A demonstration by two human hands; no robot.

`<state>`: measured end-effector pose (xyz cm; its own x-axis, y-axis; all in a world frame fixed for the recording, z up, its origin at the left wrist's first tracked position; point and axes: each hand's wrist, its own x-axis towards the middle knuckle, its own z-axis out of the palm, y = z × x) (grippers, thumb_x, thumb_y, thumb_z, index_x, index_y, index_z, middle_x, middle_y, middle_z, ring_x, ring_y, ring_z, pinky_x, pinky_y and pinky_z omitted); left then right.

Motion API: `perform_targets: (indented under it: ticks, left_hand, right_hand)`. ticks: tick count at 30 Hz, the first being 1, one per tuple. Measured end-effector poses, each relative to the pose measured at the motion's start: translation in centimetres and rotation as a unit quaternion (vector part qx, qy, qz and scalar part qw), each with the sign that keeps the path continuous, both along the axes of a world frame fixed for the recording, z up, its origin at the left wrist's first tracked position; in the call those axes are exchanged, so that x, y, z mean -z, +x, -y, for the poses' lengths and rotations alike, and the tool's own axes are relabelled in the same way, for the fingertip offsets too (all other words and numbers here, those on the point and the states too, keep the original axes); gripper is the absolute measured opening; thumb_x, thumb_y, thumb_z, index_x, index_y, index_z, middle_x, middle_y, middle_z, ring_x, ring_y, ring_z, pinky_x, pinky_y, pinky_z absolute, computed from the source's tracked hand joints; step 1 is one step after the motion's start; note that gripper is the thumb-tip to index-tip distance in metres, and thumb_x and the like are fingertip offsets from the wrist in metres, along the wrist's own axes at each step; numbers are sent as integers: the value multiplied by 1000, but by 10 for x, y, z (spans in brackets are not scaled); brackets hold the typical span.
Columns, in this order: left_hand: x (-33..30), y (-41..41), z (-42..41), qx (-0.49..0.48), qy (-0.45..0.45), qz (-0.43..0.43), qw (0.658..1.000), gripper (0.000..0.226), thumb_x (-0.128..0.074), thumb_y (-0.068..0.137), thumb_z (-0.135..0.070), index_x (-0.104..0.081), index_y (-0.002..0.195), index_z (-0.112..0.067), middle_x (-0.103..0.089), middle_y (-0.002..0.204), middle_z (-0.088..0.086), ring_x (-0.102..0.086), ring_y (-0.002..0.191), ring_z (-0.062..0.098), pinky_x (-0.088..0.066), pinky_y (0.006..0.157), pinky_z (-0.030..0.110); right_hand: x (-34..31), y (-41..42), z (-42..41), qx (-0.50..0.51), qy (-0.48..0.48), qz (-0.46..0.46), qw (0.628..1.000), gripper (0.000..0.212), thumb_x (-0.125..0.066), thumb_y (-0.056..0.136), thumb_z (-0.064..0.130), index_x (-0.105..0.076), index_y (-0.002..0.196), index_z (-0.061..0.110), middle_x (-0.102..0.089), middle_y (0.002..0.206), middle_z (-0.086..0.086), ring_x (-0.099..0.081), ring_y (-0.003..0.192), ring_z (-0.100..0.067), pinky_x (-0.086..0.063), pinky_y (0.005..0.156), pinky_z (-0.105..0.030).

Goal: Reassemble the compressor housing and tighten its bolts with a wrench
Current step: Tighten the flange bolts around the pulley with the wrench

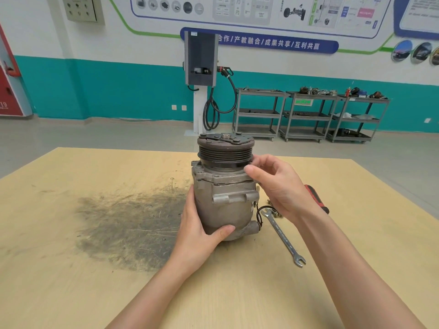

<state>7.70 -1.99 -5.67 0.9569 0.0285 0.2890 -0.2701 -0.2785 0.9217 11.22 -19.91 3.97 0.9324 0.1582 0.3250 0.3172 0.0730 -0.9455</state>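
Head view: grey cast-metal compressor housing (224, 200) upright on tan plywood table (95, 293), left hand (202, 230) wrapped round its lower body to steady it; right hand (276, 184) fingertips pinched at flange, likely seating a bolt. Silver open-ended wrench (283, 237) just right of grip.

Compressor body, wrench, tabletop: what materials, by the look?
Compressor body: likely cast aluminium, judging by the dull grey, rough-cast surface with moulded lugs. Wrench: bright polished steel, probably chrome-plated, with a mirror sheen and stamped markings. Tabletop: pale unfinished wood board, possibly plywood, with a dark grease stain.
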Motion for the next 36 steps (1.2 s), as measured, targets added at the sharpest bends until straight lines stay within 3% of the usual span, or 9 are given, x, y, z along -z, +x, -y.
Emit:
perform_targets:
  ticks: [2, 5, 11, 15, 19, 22, 26, 31, 36]
  left_hand:
    - [0, 0, 0, 2, -1, 0, 1000, 119, -89, 72, -31, -8, 159, -29, -30, 159, -11, -29, 147, 11, -29, 121, 45]
    - [-1, -1, 1, 3, -2, 2, 1000, 120, -84, 66, -42, -8, 158, -30, -30, 159, -11, -30, 147, 11, -30, 120, 45]
    - [-1, 0, 1, 2, -3, 9, 1000, 121, -80, 59, -55, -13, 157, -31, -35, 156, -11, -33, 145, 14, -32, 119, 47]
    - [-1, -1, 1, 3, -3, 10, 1000, 121, -78, 59, -57, -11, 157, -33, -34, 156, -15, -32, 145, 10, -31, 119, 46]
    - [-1, -1, 1, 2, 2, 8, 1000, 121, -80, 61, -53, -10, 157, -34, -33, 155, -17, -32, 144, 7, -31, 120, 44]
    - [-1, 0, 1, 1, 2, 8, 1000, 119, -81, 64, -47, -9, 157, -34, -33, 156, -17, -32, 145, 7, -30, 120, 44]
    - [0, 0, 1, 2, 0, 8, 1000, 119, -81, 63, -48, -10, 157, -33, -33, 156, -16, -32, 145, 8, -31, 120, 44]
    - [0, 0, 1, 2, 1, 8, 1000, 119, -82, 64, -46, -9, 158, -33, -32, 157, -15, -31, 145, 8, -30, 120, 44]
    - [0, -1, 1, 4, 1, 7, 1000, 117, -84, 67, -42, -10, 157, -34, -33, 156, -16, -32, 145, 7, -31, 120, 45]
  right_hand:
    - [-2, -1, 5, -17, -2, -11, 1000, 33, -70, 74, 24, -68, 96, 0, -67, 119, -13, -62, 114, -24, -43, 107, -45]
    - [-3, -1, 8, -41, -3, -25, 999, 31, -62, 82, 19, -69, 100, -5, -62, 130, -13, -57, 123, -21, -38, 112, -45]
    - [0, 0, -5, 19, 27, -12, 999, 23, -73, 68, 18, -56, 78, 6, -67, 122, -12, -64, 113, -26, -44, 106, -48]
    - [1, -2, -5, 13, 6, -4, 1000, 25, -73, 71, 26, -63, 83, 7, -67, 110, -13, -61, 105, -22, -41, 105, -54]
    - [-2, -2, 5, -38, 13, -18, 999, 27, -60, 82, 21, -69, 93, -1, -62, 129, -16, -55, 126, -24, -35, 113, -48]
    - [-2, -1, 2, -39, 11, -16, 999, 22, -63, 80, 17, -66, 89, -3, -64, 127, -16, -60, 120, -26, -40, 110, -45]
    - [1, 0, -5, 15, 28, -10, 999, 25, -74, 68, 19, -54, 76, 7, -69, 119, -9, -64, 113, -23, -46, 104, -45]
    - [2, -1, -2, 20, 8, -14, 1000, 29, -75, 69, 30, -62, 88, 11, -67, 104, -10, -61, 98, -21, -44, 102, -47]
    - [-3, -1, 9, -53, 26, -36, 998, 26, -59, 84, 19, -70, 98, 1, -62, 129, -16, -51, 130, -22, -34, 114, -45]
